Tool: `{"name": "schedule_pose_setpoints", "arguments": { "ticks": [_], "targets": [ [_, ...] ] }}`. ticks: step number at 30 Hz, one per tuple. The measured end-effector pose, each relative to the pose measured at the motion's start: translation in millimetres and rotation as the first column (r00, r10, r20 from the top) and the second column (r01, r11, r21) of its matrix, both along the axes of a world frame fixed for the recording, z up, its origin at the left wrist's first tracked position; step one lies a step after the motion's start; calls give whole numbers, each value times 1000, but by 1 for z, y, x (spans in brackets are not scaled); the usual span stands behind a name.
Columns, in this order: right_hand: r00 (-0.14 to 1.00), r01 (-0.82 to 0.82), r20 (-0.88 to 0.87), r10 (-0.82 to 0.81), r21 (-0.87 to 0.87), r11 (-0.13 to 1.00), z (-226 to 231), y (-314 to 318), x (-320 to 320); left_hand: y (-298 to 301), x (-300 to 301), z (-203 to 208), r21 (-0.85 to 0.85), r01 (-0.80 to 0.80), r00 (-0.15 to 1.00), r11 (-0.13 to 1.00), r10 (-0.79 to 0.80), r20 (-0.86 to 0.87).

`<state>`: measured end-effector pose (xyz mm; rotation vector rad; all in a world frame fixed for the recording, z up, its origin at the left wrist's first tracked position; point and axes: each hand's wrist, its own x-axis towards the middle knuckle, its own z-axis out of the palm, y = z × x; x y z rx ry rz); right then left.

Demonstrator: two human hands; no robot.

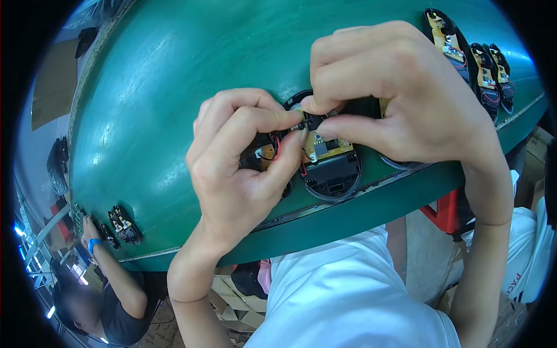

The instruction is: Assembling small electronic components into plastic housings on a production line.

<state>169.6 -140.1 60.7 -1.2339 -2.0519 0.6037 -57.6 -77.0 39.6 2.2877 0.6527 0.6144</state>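
Lowest in my head view is the pale shirt (348,301) of the person wearing the camera, with bare forearms running up on both sides of it. Over the near edge of the green counter (133,133), I see the left hand (238,151) and the right hand (400,93) meeting at a small black part (314,122). The left thumb and index finger are pinched on its left side; the right thumb and index finger grasp it from the right. The other fingers of both hands are curled in.

The part sits at the upper end of a yellow circuit board (333,149) inside an open black oval housing (333,177), which lies on the counter close to its near edge, directly below the fingertips. Just to its left, half hidden by the left hand, I make out a second assembly (264,155) with red and black wires. Another housing (400,165) shows beneath the right hand, mostly covered.

Farther off at the upper right, three more open assemblies (486,75) lie side by side, yellow boards facing up. Below the counter on the right I see a red bin (445,210) and a white bag (522,255).

Well away at the lower left, a co-worker (119,316) with a blue wristband (94,244) reaches onto the counter, near two dark assemblies (123,225). Beyond, a brown cardboard sheet (55,84) stands out.
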Motion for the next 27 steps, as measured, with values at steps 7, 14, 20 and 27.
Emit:
{"name": "schedule_pose_setpoints", "arguments": {
  "ticks": [7,14,20,27],
  "targets": [
    [982,172,114,-153,-874,454,59,25,-14,0,1,0,-12,-16,1000,1000,16,4],
    [996,87,14,-86,-105,991,4,-5,-6,2,2,0,-10,28,999,1000,-28,33],
    [978,178,-54,-200,-273,945,9,-9,-9,2,1,2,17,9,1000,1000,-10,27],
    [985,150,-67,-157,-101,984,1,-23,-3,5,1,4,9,28,999,1000,-29,28]
  ]
}}
